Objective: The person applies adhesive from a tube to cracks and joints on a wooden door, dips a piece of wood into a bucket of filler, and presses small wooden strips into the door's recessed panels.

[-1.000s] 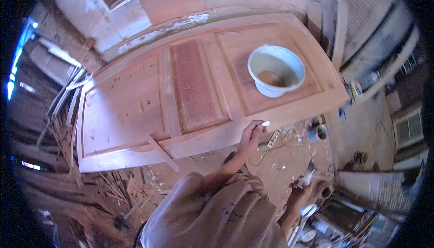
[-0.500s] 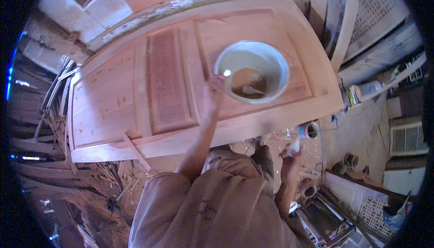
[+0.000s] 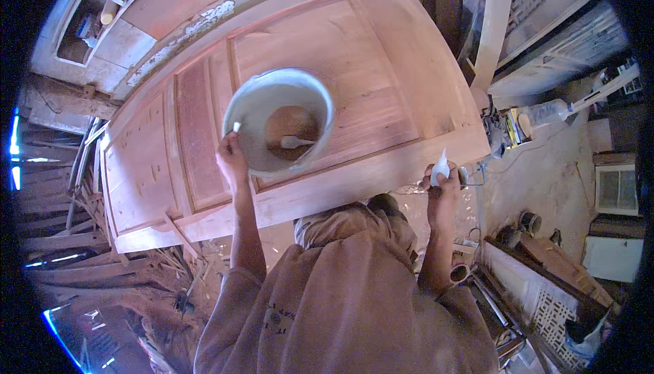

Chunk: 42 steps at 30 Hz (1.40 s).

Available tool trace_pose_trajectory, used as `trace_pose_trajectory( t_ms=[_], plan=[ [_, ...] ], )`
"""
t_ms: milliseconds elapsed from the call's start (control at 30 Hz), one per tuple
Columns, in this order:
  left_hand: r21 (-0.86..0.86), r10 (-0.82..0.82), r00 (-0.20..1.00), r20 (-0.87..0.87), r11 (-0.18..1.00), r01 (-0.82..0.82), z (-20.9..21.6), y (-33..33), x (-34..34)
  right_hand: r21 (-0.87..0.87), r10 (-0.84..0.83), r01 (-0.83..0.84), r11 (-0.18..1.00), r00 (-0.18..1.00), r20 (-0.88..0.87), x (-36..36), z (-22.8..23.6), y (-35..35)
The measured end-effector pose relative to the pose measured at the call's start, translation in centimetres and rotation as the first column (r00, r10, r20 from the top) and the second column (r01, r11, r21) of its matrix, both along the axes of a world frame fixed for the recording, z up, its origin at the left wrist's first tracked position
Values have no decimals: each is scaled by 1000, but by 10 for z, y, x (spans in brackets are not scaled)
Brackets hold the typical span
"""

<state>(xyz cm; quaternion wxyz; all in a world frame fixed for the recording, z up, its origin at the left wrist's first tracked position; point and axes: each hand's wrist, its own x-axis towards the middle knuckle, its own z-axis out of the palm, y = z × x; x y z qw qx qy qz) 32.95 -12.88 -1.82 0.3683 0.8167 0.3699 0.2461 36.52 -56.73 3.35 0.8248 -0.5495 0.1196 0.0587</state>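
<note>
1. Pinching a small white piece between narrowed fingertips, the left hand is at the lower-left edge of a pale bucket, left of the frame's centre; whether it touches the rim, I cannot tell.
2. Right of centre, the right hand is curled around a white cone-tipped object, just beyond the near edge of a wooden panelled door.
3. To handle these well, I judge that the cone-tipped object wants a firm but gentle grip low on its body, fingers clear of the tip.
4. The small piece likely needs a secure pinch away from the bucket, as it could drop onto the brown contents beside the pale spoon-like tool.
5. The cone-tipped object points toward the top of the frame, leaning slightly right; its long axis runs nearly vertical in the picture.
6. The small piece looks roughly upright, but is too small to be sure.
</note>
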Motion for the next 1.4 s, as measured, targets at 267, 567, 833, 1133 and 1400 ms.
trace_pose_trajectory(
  t_ms=[267, 567, 833, 1133, 1400],
  plan=[
    [77, 315, 942, 116, 943, -325, 18, 84, -84, -195, 220, -228, 954, 973, -63, 71, -62, -21],
    [-146, 577, 748, 328, 813, -563, -39, 174, -191, -166, 374, -408, 898, 906, -199, 129, -113, 56],
    [-195, 631, 731, 261, 776, -600, -46, 141, -168, -229, 440, -460, 858, 888, -135, 170, -149, 55],
    [-170, 806, 385, 450, 500, -849, -11, 89, -148, -558, 265, -279, 782, 958, -107, 182, -165, 74],
    [119, 872, 388, 298, 369, -922, -82, -36, -134, -769, 320, -233, 595, 947, -39, 193, -155, 89]
  ],
)
